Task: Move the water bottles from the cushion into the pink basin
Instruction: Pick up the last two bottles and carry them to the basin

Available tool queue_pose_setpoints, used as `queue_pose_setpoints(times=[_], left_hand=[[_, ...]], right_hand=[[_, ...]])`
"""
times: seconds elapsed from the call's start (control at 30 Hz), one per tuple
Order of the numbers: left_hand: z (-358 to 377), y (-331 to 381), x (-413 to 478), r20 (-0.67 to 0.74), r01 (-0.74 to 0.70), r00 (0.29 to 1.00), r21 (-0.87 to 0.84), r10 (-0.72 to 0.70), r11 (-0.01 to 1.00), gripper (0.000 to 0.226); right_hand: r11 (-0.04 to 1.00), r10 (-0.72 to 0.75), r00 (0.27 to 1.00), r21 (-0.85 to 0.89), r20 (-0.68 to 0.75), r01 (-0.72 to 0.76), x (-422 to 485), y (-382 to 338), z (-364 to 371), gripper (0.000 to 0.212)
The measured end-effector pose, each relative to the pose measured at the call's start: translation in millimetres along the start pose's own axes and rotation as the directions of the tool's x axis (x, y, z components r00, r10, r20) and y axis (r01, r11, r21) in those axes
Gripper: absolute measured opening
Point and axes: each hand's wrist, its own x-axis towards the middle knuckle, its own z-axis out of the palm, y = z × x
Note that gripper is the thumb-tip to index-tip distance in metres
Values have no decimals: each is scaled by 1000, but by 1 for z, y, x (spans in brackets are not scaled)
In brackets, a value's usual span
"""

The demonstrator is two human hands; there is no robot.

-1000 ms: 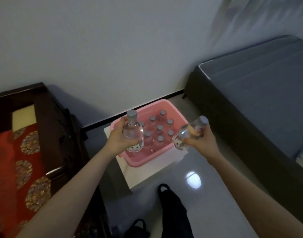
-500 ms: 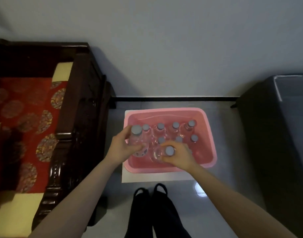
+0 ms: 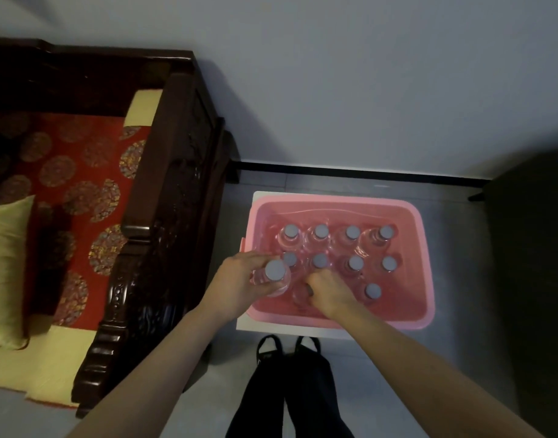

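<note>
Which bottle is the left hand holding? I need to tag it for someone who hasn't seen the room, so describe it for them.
Find the pink basin on the floor beside the dark wooden sofa. At its near left corner, the left hand grips a clear water bottle upright. Its grey cap looks larger than the others, sitting higher than the capped bottles standing in rows behind it.

basin (image 3: pixel 424 248) is bubblegum pink, sitting on something white (image 3: pixel 255 325). bottles (image 3: pixel 353 263) are clear with grey-lavender caps (image 3: pixel 320 230). the cushion (image 3: pixel 78 197) is deep red with round gold-ish medallion patterns, on a pale yellow mat (image 3: pixel 53 352). pillow (image 3: pixel 6 267) is olive-yellow. wooden frame (image 3: pixel 164 172) is near-black brown, wall (image 3: pixel 334 74) pale grey, floor (image 3: pixel 461 358) grey, trousers (image 3: pixel 303 396) black
</note>
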Motion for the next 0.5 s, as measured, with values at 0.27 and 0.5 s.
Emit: queue_pose_setpoints(times=[0.27,0.5], left_hand=[[5,0,1,-17,-41,999,257,46,966,32],[14,-2,12,228,-107,972,636,-54,764,27]], right_hand=[[998,-9,1000,-58,-17,8,11,-8,12,30],[987,-4,1000,160,-24,7,8,2,6,27]])
